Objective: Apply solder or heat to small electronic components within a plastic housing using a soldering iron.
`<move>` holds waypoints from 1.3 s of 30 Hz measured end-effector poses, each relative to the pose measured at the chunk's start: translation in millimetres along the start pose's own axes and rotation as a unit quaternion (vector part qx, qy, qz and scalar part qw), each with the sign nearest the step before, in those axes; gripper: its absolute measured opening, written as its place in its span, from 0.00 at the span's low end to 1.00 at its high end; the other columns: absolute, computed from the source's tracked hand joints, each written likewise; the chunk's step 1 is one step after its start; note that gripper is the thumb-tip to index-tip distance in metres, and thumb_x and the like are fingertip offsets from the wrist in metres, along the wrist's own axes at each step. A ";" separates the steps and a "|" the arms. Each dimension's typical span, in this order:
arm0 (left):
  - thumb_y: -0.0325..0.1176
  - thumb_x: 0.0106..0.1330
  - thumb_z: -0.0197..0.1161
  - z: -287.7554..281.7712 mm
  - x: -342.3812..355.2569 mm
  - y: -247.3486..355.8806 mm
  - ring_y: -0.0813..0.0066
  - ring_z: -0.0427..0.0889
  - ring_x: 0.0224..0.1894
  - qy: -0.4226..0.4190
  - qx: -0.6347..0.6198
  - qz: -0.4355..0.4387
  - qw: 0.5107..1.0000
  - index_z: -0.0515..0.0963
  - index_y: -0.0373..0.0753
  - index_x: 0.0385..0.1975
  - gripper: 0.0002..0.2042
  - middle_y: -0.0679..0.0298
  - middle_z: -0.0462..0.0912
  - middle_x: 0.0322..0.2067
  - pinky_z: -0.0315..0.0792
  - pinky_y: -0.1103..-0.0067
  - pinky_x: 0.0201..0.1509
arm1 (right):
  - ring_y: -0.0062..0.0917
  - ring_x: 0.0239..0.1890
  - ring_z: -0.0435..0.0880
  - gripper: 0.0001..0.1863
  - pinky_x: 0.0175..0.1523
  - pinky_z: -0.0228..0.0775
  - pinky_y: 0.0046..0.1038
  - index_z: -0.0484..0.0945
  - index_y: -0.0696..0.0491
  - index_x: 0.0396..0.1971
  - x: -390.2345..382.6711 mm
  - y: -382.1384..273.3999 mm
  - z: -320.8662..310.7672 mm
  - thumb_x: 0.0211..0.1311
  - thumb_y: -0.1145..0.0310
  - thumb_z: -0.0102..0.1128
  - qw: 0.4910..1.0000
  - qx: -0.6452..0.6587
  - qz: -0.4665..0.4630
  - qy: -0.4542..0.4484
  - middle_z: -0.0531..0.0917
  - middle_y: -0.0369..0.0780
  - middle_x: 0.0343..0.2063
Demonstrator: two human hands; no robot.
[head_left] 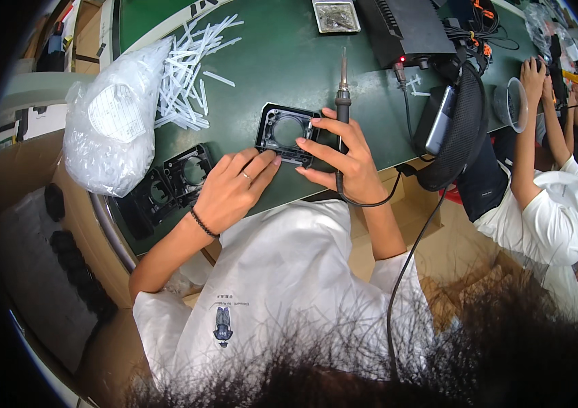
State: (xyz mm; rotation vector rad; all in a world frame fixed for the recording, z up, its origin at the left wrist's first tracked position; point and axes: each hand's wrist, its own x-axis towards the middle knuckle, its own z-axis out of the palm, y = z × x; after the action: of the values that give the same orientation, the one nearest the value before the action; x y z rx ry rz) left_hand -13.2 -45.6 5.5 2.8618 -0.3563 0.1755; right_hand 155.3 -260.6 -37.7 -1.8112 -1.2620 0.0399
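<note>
- Right hand [343, 160]: closed around a soldering iron [342, 102] held upright, fingertips touching the black plastic frame [286, 133].
- Left hand [234, 187]: open, fingers pressing the frame's near edge.
- Frame: flat on the green table [268, 61], between both hands.
- More black frames [173, 180] lie left, beside a white bag [113, 119] and plastic strips [190, 64].

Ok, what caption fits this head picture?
Right hand holds a soldering iron; left hand steadies a black frame.
</note>
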 end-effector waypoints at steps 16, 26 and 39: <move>0.25 0.50 0.81 -25.4 42.2 -44.7 0.46 0.75 0.68 0.018 -0.247 -0.111 0.963 0.64 0.42 0.76 0.48 0.52 0.68 0.70 0.73 0.64 0.71 | 0.40 0.43 0.89 0.29 0.51 0.84 0.42 0.77 0.63 0.54 -22.2 19.0 12.4 0.85 0.48 0.43 0.920 0.202 -0.048 0.332 0.70 0.56 0.65; 0.21 0.46 0.82 -16.7 28.1 -57.8 0.51 0.77 0.66 0.197 -0.179 -0.172 0.948 0.75 0.45 0.72 0.45 0.55 0.72 0.68 0.76 0.63 0.72 | 0.36 0.32 0.92 0.12 0.39 0.93 0.35 0.74 0.61 0.45 -27.3 1.9 18.1 0.66 0.81 0.69 0.886 0.334 0.078 0.311 0.83 0.54 0.46; 0.21 0.44 0.81 -10.8 28.2 -60.7 0.51 0.76 0.65 0.212 -0.184 -0.163 0.946 0.75 0.45 0.72 0.46 0.56 0.72 0.68 0.78 0.61 0.70 | 0.31 0.34 0.92 0.11 0.38 0.87 0.28 0.85 0.59 0.36 -22.0 8.5 15.2 0.54 0.78 0.79 0.963 0.141 0.053 0.225 0.91 0.49 0.36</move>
State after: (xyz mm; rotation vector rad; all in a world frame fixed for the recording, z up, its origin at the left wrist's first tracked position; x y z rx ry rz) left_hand 28.5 7.8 5.9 2.3824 0.1560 0.5792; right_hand 143.6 -268.2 -62.0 -1.5274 -0.7918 -0.1217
